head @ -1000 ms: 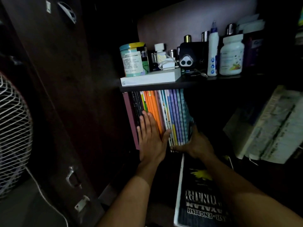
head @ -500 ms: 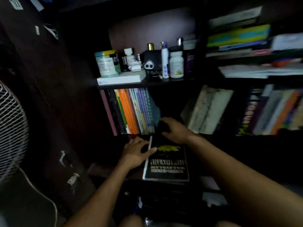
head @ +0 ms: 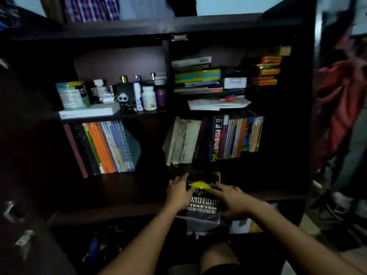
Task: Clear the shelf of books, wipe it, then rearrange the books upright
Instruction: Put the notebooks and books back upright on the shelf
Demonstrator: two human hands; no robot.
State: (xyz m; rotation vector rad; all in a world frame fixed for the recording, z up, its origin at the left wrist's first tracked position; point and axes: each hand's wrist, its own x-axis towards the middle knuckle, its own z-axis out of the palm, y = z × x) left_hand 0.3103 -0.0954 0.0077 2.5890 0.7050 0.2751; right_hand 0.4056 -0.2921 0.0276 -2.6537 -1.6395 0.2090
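Both bare forearms reach forward and up from the bottom edge of the view, converging toward the middle. The left hand (head: 178, 192) lies palm down with its fingers straight and held together, the index finger stretched farthest ahead and pointing away from the body; the wrist is straight in line with the forearm. The right hand (head: 231, 199) is also palm down, its fingers spread a little and angled toward the left hand, the wrist bent slightly inward. The two hands sit near each other without touching. A bare knee (head: 218, 255) shows between the forearms at the lower edge.
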